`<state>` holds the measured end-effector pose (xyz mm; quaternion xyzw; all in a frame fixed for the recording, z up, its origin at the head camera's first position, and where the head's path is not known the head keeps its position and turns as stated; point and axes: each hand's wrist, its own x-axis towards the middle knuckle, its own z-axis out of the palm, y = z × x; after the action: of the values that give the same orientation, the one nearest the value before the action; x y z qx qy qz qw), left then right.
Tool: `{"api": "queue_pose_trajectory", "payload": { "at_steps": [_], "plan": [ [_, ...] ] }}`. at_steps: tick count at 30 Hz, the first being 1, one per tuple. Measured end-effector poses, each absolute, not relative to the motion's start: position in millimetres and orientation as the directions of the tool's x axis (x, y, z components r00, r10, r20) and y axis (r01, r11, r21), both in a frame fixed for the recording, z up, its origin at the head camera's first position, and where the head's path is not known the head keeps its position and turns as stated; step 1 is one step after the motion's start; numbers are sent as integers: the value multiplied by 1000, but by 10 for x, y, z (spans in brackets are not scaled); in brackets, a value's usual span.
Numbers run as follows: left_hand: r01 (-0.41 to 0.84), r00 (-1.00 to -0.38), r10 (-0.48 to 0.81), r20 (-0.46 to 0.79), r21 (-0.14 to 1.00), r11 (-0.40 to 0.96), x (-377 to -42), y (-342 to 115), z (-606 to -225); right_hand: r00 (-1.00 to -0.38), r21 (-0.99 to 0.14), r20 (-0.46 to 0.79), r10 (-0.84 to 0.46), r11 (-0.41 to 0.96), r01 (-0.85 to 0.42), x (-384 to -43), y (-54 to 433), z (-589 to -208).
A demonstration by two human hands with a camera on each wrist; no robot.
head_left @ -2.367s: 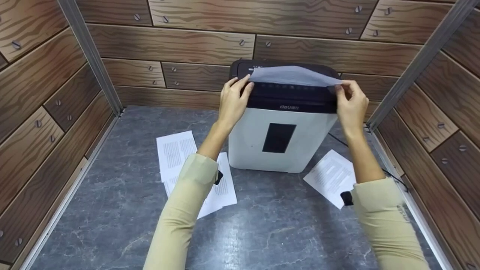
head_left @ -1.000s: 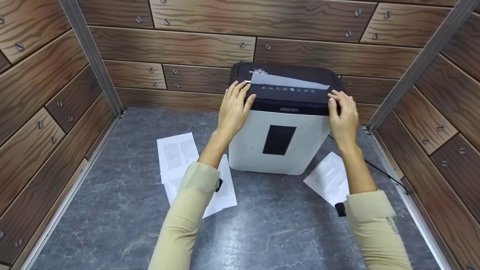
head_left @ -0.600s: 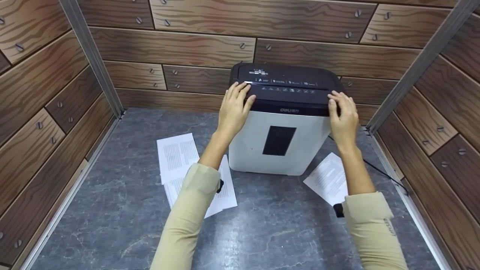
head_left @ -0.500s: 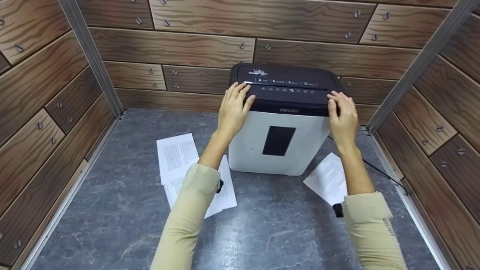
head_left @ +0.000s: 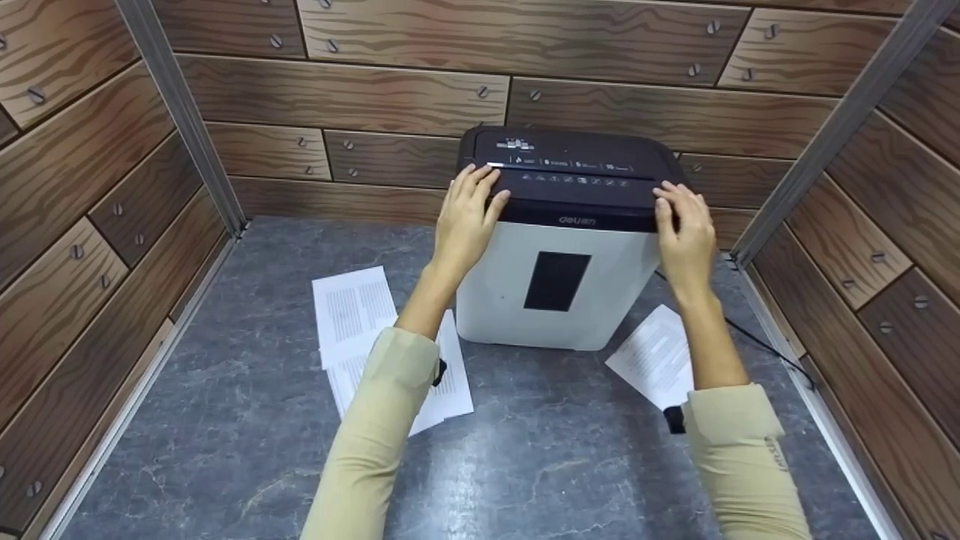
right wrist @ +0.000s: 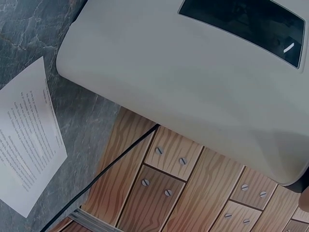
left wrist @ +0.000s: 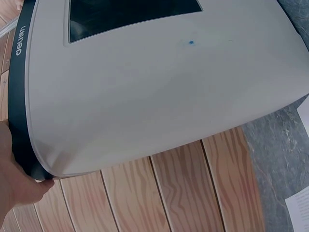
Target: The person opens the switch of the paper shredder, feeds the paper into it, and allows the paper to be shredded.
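A paper shredder (head_left: 559, 281) with a pale body, a dark window and a black lid (head_left: 585, 191) stands at the back of the floor. The feed slot across its lid shows no paper. My left hand (head_left: 466, 217) rests on the lid's left front corner, fingers lying over the top. At the right front corner my right hand (head_left: 686, 229) lies on the lid in the same way, fingers slightly bent. Neither hand has a sheet in it. Only part of the left hand (left wrist: 21, 186) shows in the left wrist view, at the lid's corner.
Several printed sheets (head_left: 352, 304) lie overlapped on the grey floor, partly behind the left arm. Another printed sheet (head_left: 654, 356) lies right of the shredder, beside the right forearm. A black power cord (head_left: 765, 349) runs along the right side. Wood-patterned walls (head_left: 360, 94) surround the floor.
A pale sheet held by both hands over the slot has sunk into the shredder and is gone from view. Both hands have come down onto the lid and stayed there.
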<state>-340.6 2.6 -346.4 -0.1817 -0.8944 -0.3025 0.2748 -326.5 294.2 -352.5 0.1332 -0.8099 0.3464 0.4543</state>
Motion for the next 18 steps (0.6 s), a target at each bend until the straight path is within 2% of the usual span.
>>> {"api": "queue_pose_trajectory", "payload": {
  "at_steps": [18],
  "plan": [
    [497, -781, 154, 605, 454, 739, -3387, 30, -3469, -548, -426, 832, 84, 730, -534, -3253, 2932, -3535]
  ]
}}
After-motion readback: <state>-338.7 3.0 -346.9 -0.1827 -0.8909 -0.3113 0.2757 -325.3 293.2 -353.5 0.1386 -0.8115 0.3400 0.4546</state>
